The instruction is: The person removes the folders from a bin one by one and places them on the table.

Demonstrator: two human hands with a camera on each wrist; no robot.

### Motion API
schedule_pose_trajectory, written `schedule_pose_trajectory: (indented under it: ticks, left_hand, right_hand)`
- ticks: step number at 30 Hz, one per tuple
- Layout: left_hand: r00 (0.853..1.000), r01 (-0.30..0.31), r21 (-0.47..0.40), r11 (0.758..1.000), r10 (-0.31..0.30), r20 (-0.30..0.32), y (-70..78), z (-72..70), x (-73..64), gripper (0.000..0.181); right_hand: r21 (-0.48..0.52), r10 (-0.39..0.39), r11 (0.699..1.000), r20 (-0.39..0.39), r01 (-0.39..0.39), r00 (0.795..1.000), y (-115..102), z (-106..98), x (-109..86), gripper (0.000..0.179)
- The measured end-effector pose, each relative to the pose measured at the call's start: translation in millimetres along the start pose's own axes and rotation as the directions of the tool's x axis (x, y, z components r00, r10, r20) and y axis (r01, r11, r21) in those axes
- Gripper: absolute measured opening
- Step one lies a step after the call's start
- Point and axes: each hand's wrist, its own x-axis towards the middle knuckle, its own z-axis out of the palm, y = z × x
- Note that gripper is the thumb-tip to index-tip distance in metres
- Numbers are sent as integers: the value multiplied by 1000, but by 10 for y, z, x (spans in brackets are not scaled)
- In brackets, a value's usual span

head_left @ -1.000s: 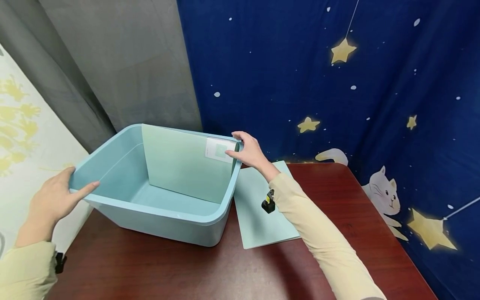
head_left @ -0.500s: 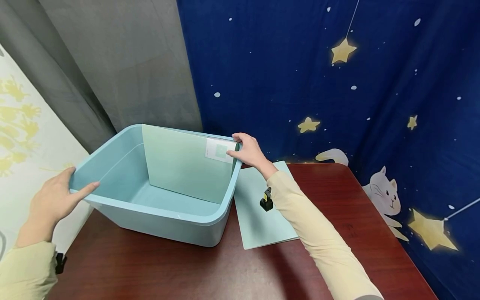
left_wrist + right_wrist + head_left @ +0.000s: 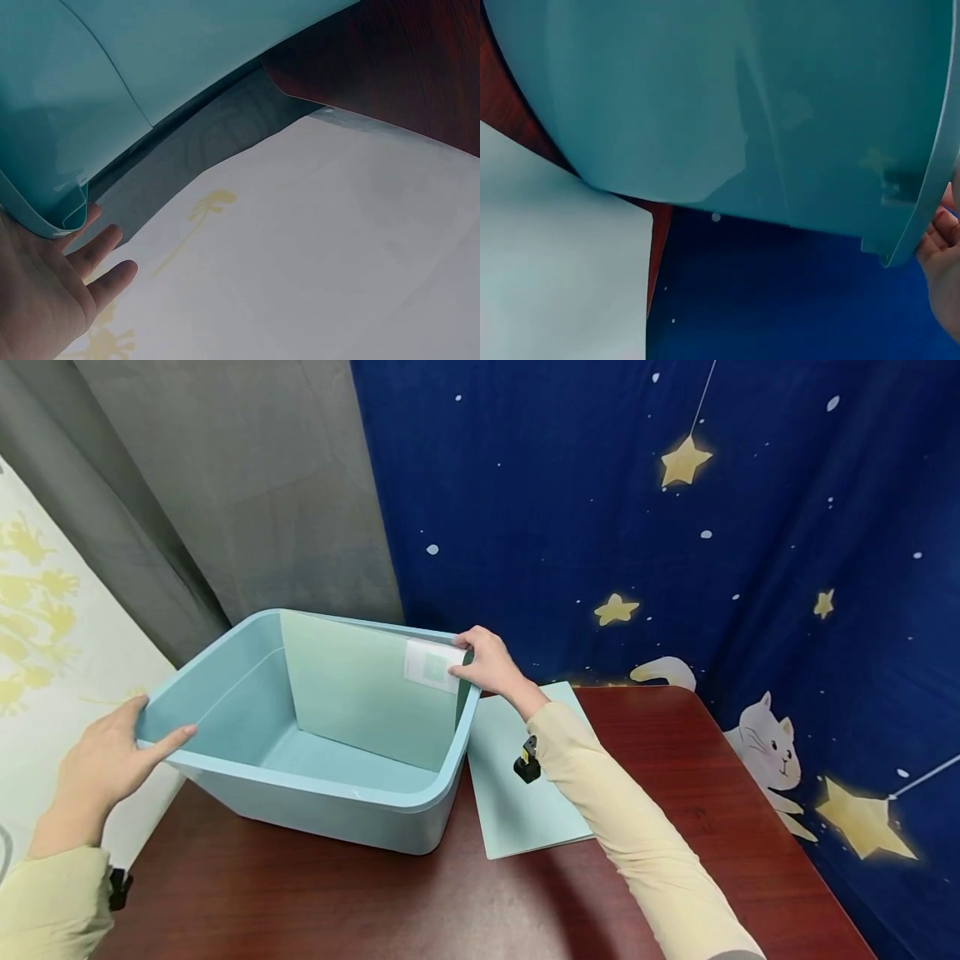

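A light blue plastic tub (image 3: 315, 827) stands on the table at the left. Inside it, a pale green file folder (image 3: 367, 702) with a white label (image 3: 433, 665) leans upright along the far wall. My left hand (image 3: 105, 768) holds the tub's near left corner, thumb over the rim and fingers outside; in the left wrist view those fingers (image 3: 112, 285) spread below the rim. At the far right corner my right hand (image 3: 491, 662) pinches the folder's upper edge, its thumb on the label. The right wrist view shows curled fingers (image 3: 941, 232) by the outer rim.
Another pale green folder (image 3: 517, 810) lies flat on the reddish-brown table (image 3: 637, 743), right of the tub and under my right forearm. A blue star-patterned curtain (image 3: 540, 527) and a grey curtain (image 3: 255, 485) hang behind. White patterned cloth (image 3: 60, 635) is at the left.
My right hand and the folder's labelled end have shifted slightly left, away from the tub's right wall. The left hand keeps its place on the rim.
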Motion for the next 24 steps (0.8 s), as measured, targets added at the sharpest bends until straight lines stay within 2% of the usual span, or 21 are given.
schedule_pose_trajectory:
  ticks: [5,12,15,20,24]
  left_hand:
    - [1000,11,6,1000,-11,7,4,-2,0,91]
    - [1000,17,7,1000,-17,6,11,-1,-4,91]
    - [1000,15,4,1000,-15,6,14,-6,-10,90]
    - [1000,6,-3,1000,-6,5,7,-1,-11,90]
    - [1000,3,-9,1000,-3,-4,-10,11,-7,90]
  right_hand:
    - [-26,-14,1000,69,16,998,-70,24,26,41]
    - [33,21,999,132,-25,991,-119,43,22,38]
    - [61,28,998,116,-35,993,-128,46,12,35]
    - [106,48,993,40,-52,998,-113,61,-9,33]
    - [197,64,978,16,-66,998,-110,64,-19,33]
